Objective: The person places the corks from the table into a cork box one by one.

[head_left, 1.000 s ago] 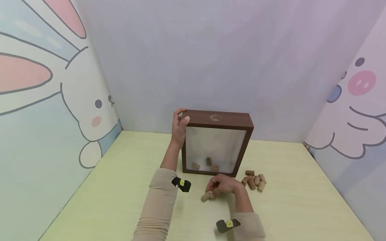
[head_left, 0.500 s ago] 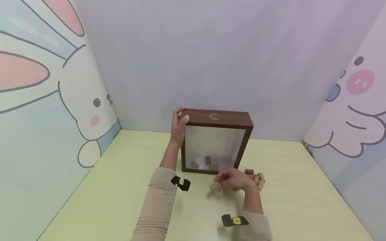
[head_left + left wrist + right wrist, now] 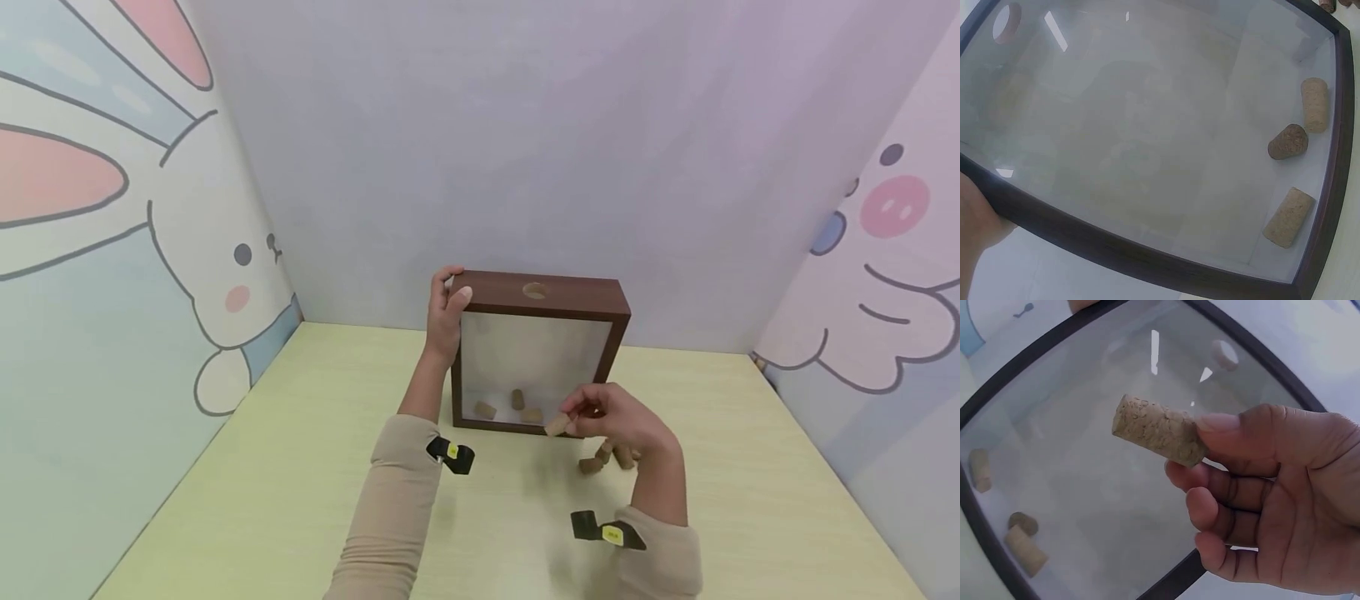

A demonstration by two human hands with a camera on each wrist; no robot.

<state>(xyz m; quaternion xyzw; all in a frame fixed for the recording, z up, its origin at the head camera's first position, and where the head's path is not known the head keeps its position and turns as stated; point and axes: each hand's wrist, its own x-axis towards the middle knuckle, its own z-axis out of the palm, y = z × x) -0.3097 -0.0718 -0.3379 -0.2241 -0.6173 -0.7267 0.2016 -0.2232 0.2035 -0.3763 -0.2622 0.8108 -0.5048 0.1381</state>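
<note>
A dark brown wooden shadow box (image 3: 540, 293) with a clear front and a round hole in its top stands upright on the table. My left hand (image 3: 446, 321) grips its upper left corner, thumb in front and fingers behind. Between thumb and fingers, my right hand (image 3: 618, 419) pinches a light cork (image 3: 1159, 430), held up in front of the box's lower right part. Behind the clear front lie three corks: a light one (image 3: 1289, 217), a darker one (image 3: 1288, 142) and another light one (image 3: 1315, 105).
Several loose corks (image 3: 591, 465) lie on the pale yellow table (image 3: 300, 467) to the right of the box, partly hidden behind my right hand. A grey back wall (image 3: 480, 150) stands behind the box. Side walls with cartoon animals flank the table.
My right hand has lifted the cork off the table and carried it up and to the right, towards the box. My left hand stays on the box's corner.
</note>
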